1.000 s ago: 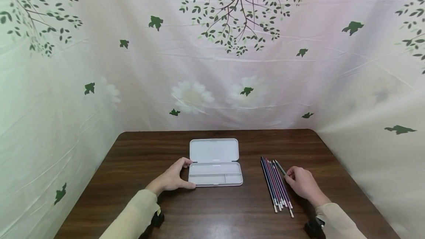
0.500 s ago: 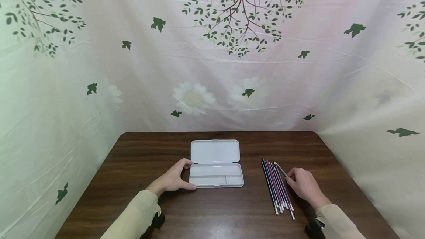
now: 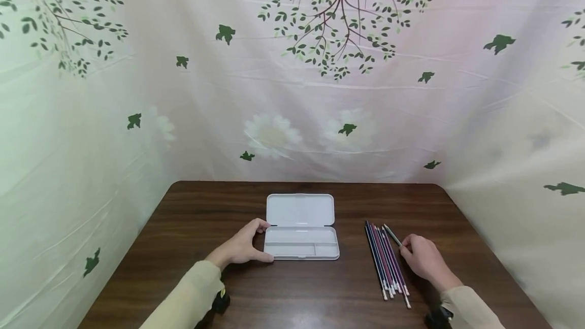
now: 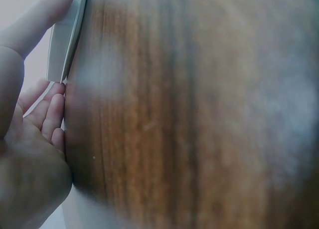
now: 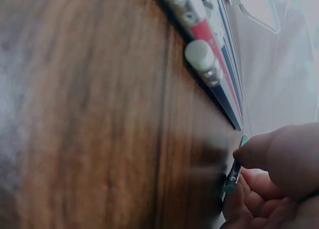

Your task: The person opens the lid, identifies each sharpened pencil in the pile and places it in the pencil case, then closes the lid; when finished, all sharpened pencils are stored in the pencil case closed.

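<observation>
A white pencil case (image 3: pixel 300 209) lies open on the table, its lid folded back and its divided tray bare. My left hand (image 3: pixel 244 245) spans the case's left end, thumb at the front corner and fingers at the hinge side. In the left wrist view the thumb and fingers hold the case edge (image 4: pixel 65 49) between them. To the right, my right hand (image 3: pixel 425 258) pinches a short green pencil (image 3: pixel 392 234) between thumb and fingers. Its end (image 5: pixel 231 183) shows beside the thumb in the right wrist view. The pencil's tip points at a bunch of pencils (image 3: pixel 386 263).
The bunched pencils lie side by side, eraser ends toward me; one white eraser (image 5: pixel 199 55) shows large in the right wrist view. The brown wooden table (image 3: pixel 320 293) reaches back to a printed cloth (image 3: pixel 297 95), which also hangs along both sides.
The whole head view has shifted slightly, so everything appears a little farther right and lower. Both hands keep their holds, with no clear movement of the case or the green pencil.
</observation>
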`<state>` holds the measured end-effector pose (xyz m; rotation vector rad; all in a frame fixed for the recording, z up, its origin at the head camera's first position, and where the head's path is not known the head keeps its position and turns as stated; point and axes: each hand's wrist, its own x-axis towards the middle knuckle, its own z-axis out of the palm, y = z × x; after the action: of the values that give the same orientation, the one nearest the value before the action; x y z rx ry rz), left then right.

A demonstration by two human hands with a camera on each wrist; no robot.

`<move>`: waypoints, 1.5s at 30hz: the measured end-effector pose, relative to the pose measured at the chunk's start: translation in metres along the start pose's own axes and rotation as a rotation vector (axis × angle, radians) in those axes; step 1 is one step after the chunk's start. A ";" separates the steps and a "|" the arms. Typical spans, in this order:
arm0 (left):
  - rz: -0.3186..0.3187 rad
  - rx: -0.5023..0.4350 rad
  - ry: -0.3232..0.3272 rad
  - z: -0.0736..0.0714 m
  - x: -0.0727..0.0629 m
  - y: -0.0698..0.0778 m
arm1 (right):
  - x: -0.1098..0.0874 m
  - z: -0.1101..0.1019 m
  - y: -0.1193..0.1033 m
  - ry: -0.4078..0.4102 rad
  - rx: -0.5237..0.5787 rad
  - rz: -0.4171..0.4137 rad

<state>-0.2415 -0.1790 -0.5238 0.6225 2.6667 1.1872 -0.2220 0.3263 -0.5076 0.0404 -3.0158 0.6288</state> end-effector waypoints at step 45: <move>0.003 -0.021 -0.007 -0.001 0.001 0.000 | -0.002 -0.010 -0.065 0.192 0.175 -0.430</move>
<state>-0.2432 -0.1793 -0.5232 0.6261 2.6446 1.2096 -0.2168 0.2710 -0.4725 0.5812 -2.6341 0.7895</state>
